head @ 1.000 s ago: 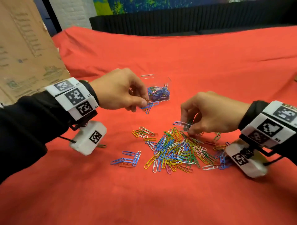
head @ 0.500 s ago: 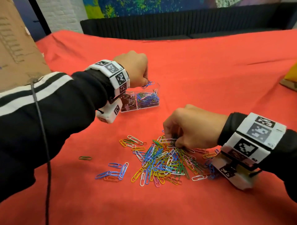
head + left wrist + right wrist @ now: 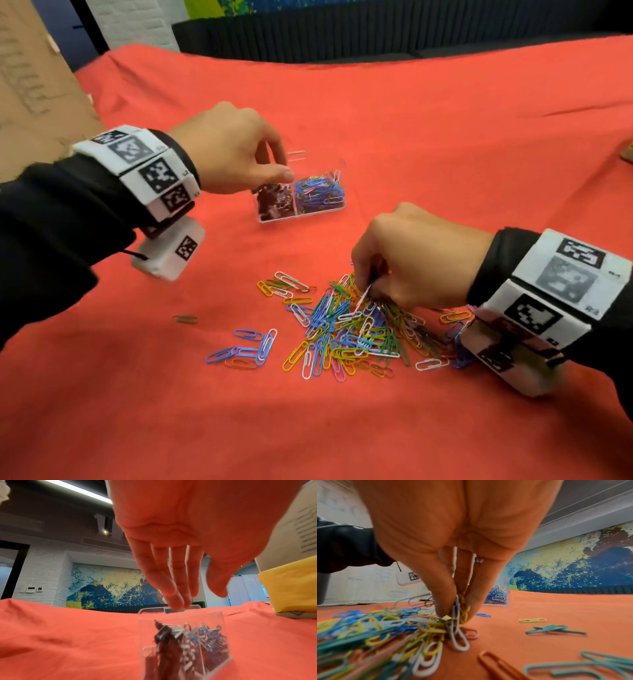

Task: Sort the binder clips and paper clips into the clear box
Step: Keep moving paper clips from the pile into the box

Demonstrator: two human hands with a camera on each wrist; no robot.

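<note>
The clear box stands on the red cloth, with black binder clips in its left compartment and coloured paper clips in its right. My left hand hovers over the box's near left corner. In the left wrist view the left hand has straight fingers, holds nothing, and hangs above the box. A loose pile of paper clips lies nearer to me. My right hand reaches down into it. In the right wrist view the right hand pinches a few clips between thumb and fingers.
Stray clips lie left of the pile: a green one and a few blue ones. A cardboard sheet stands at the far left. A yellow object sits to the right of the box. Bare red cloth surrounds the pile.
My left hand, which held paper clips over the box, now has straight fingers and holds nothing. My right hand stays down in the pile, pinching clips.
</note>
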